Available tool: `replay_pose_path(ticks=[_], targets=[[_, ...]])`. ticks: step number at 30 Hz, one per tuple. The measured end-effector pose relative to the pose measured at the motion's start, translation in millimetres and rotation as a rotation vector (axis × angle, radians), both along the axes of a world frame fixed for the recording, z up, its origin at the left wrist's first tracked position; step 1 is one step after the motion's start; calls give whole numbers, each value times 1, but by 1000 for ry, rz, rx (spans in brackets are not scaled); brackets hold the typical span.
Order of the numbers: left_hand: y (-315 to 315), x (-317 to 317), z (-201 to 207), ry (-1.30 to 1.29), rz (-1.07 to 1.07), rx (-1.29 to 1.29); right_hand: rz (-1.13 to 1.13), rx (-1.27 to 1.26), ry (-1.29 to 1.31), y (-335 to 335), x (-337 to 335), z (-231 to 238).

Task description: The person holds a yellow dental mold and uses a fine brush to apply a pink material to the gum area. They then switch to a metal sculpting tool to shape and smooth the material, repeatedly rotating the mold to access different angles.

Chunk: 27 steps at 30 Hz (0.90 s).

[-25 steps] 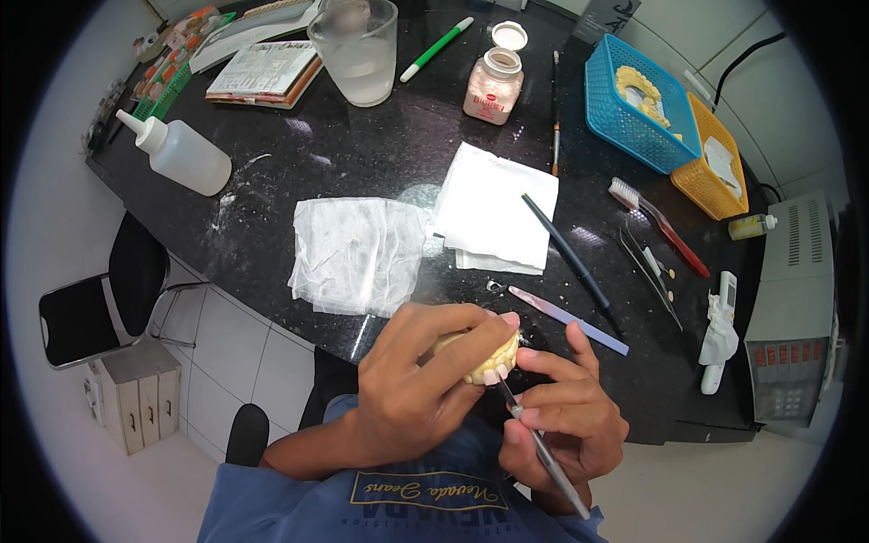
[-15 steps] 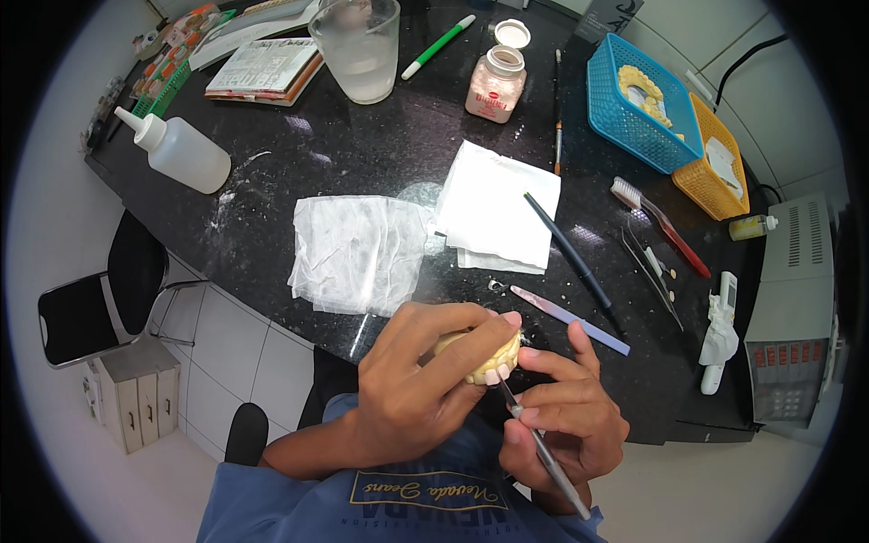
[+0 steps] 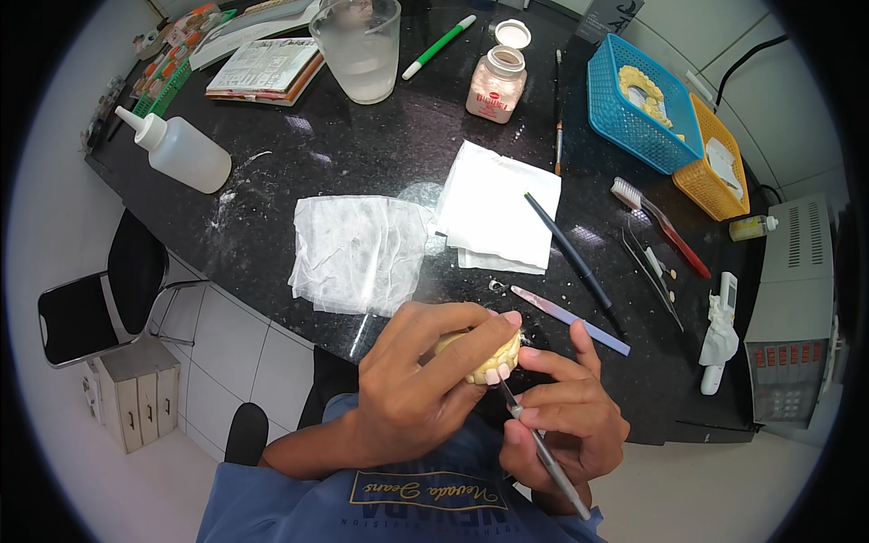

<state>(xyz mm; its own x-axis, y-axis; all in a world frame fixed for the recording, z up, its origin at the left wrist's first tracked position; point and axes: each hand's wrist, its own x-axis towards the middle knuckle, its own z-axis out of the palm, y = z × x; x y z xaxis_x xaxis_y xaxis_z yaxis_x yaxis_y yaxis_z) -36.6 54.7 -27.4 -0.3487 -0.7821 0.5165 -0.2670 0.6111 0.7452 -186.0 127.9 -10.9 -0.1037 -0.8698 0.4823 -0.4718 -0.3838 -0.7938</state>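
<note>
My left hand (image 3: 424, 366) is closed around a yellow dental cast (image 3: 480, 369), with its fingers hiding much of it. Two pale pinkish-white teeth (image 3: 497, 375) stand out at the cast's near edge. Pinched in my right hand (image 3: 575, 421) is a metal carving knife (image 3: 549, 462) with a silver handle. Its dark blade tip meets the cast right beside the pale teeth. A fingertip of my right hand rests against the cast's right side. Just beyond my hands lies a lilac nail file (image 3: 570, 319) on the black counter.
Folded white tissues (image 3: 489, 208) and a crumpled cloth (image 3: 355, 253) lie ahead. Around them are a dark blue pen-like brush (image 3: 570, 253), tweezers (image 3: 654, 276), a red toothbrush (image 3: 665, 226), an uncapped powder jar (image 3: 496, 86), a glass of cloudy water (image 3: 359, 54), a squeeze bottle (image 3: 181, 154) and a blue basket (image 3: 625, 131).
</note>
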Motion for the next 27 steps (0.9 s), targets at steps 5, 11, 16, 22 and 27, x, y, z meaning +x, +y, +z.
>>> replay_pose_path(ticks=[5, 11, 16, 22, 27], targets=[[0, 0, 1, 3, -5, 6, 26, 45, -15, 1, -3, 5], [0, 0, 1, -1, -9, 6, 24, 31, 2, 0, -3, 4], [1, 0, 3, 29, 0, 57, -15, -58, -142, 3, -7, 3], [1, 0, 3, 62, 13, 80, -122, 107, -83, 11, -6, 5], [1, -1, 5, 87, 47, 74, -135, 200, 163, 7, -3, 10]])
